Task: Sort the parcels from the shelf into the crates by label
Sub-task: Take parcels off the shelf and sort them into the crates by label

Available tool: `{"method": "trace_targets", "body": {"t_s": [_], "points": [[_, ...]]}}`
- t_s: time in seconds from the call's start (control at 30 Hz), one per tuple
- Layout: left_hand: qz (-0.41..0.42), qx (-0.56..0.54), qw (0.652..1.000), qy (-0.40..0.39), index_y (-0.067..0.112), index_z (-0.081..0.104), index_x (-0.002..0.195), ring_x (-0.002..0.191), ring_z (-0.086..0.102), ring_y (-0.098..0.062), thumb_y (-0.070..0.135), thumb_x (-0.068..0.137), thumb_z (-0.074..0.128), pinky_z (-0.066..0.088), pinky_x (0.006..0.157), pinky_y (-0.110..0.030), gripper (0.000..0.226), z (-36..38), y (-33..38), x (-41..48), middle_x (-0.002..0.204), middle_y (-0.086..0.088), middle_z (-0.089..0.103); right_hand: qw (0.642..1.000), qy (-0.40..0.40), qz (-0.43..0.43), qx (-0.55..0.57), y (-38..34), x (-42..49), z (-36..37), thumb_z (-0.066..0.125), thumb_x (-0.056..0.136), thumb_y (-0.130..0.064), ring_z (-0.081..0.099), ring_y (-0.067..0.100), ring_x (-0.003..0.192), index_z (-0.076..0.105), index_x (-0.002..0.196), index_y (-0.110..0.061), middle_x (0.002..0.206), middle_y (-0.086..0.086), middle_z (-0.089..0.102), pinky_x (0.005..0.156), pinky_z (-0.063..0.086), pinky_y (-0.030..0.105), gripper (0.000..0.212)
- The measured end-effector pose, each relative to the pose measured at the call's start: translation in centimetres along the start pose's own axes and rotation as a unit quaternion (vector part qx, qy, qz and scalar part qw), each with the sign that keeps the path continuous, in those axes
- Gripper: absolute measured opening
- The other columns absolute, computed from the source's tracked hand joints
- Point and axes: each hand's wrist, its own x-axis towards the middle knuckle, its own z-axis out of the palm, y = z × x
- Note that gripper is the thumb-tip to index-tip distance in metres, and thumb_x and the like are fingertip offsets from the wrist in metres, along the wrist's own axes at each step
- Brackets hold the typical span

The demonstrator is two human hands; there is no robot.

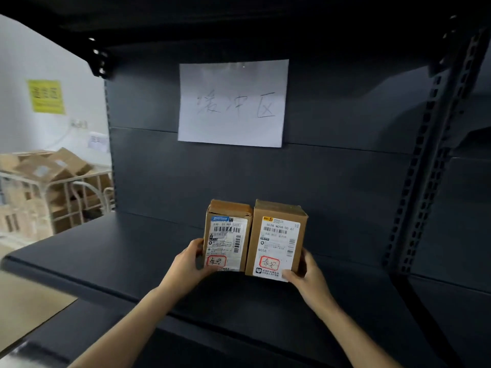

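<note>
Fingers (289,275) of left hand (186,264) and right hand (309,278) grip two parcels (227,235) (277,240).

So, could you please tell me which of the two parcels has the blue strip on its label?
The left parcel, held by the left hand. Its label has a blue strip on top; the label on the right parcel has yellow there.

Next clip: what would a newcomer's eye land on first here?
Mid-frame against the dark shelf, the left hand grips the left parcel and the right hand the right parcel, side by side. Above them a white handwritten sheet hangs on the back panel.
</note>
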Motion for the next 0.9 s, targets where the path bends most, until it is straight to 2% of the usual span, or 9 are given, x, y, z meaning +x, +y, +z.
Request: {"method": "trace_targets", "body": {"t_s": [0.07,0.13,0.23,0.37,0.43,0.63,0.7,0.77,0.9], "points": [[-0.013,0.004,1.0,0.014,0.022,0.04,0.131,0.112,0.055,-0.007,0.035,0.074,0.076,0.045,0.091,-0.023,0.069,-1.4,-0.8,-1.1,0.122,0.008,0.059,1.0,-0.024,-0.005,0.007,-0.4,0.2,1.5,0.067,0.082,-0.008,0.045,0.014,0.126,0.032,0.141,-0.02,0.134,-0.002,0.051,0.099,0.038,0.03,0.069],[-0.027,0.009,0.999,0.035,0.021,0.041,0.13,0.106,0.056,-0.005,0.036,0.074,0.075,0.044,0.086,-0.018,0.068,-2.9,-1.7,-2.5,0.12,0.008,0.059,0.999,-0.048,-0.007,0.01,-1.0,0.3,3.3,0.066,0.083,-0.008,0.045,0.017,0.128,0.031,0.141,-0.02,0.136,0.0,0.051,0.098,0.038,0.03,0.069],[-0.047,0.026,0.997,0.061,0.019,0.04,0.131,0.108,0.056,-0.008,0.037,0.075,0.075,0.046,0.089,-0.022,0.069,-5.4,-3.1,-4.5,0.121,0.005,0.059,0.996,-0.084,-0.018,0.021,-1.9,0.3,6.2,0.067,0.083,-0.01,0.044,0.017,0.128,0.031,0.141,-0.019,0.137,0.002,0.05,0.096,0.037,0.028,0.069],[-0.07,0.054,0.991,0.098,0.021,0.04,0.13,0.103,0.056,-0.005,0.037,0.075,0.075,0.047,0.085,-0.019,0.068,-9.0,-4.8,-6.9,0.119,0.007,0.059,0.991,-0.126,-0.036,0.026,-3.7,-0.1,10.0,0.067,0.083,-0.013,0.042,0.019,0.13,0.029,0.143,-0.019,0.139,0.002,0.047,0.103,0.037,0.036,0.071],[-0.075,0.063,0.988,0.117,0.021,0.041,0.129,0.095,0.056,-0.001,0.036,0.074,0.075,0.044,0.075,-0.012,0.066,-10.9,-5.5,-8.0,0.115,0.008,0.061,0.988,-0.143,-0.047,0.039,-4.8,-0.3,11.9,0.067,0.083,-0.012,0.042,0.018,0.129,0.029,0.143,-0.019,0.137,0.0,0.048,0.101,0.036,0.032,0.071],[-0.078,0.094,0.98,0.156,0.016,0.043,0.128,0.09,0.055,-0.001,0.028,0.075,0.076,0.041,0.072,-0.007,0.064,-16.5,-7.9,-11.1,0.107,0.006,0.063,0.979,-0.177,-0.073,0.068,-8.3,-1.6,17.6,0.067,0.082,-0.006,0.044,0.002,0.112,0.037,0.137,-0.021,0.11,-0.017,0.05,0.083,0.036,0.01,0.064],[-0.09,0.103,0.977,0.167,0.016,0.042,0.129,0.098,0.056,-0.006,0.027,0.076,0.075,0.044,0.081,-0.014,0.064,-18.5,-8.9,-12.3,0.112,0.003,0.063,0.977,-0.188,-0.082,0.067,-9.6,-2.1,19.7,0.067,0.082,-0.008,0.043,-0.002,0.106,0.037,0.137,-0.021,0.109,-0.019,0.049,0.085,0.035,0.013,0.064],[-0.107,0.107,0.972,0.179,0.018,0.042,0.13,0.106,0.056,-0.012,0.027,0.076,0.075,0.046,0.091,-0.027,0.064,-20.7,-10.0,-13.5,0.116,0.001,0.063,0.972,-0.206,-0.087,0.074,-10.9,-2.7,22.0,0.068,0.082,-0.01,0.045,-0.009,0.097,0.037,0.137,-0.022,0.106,-0.023,0.05,0.078,0.038,0.008,0.064],[-0.134,0.111,0.963,0.204,0.02,0.041,0.131,0.109,0.055,-0.012,0.027,0.077,0.074,0.046,0.094,-0.031,0.064,-25.3,-12.2,-16.2,0.118,0.001,0.063,0.961,-0.241,-0.092,0.102,-13.5,-4.0,27.2,0.067,0.082,-0.008,0.049,-0.011,0.091,0.038,0.135,-0.023,0.105,-0.022,0.051,0.063,0.045,0.005,0.061]]}}
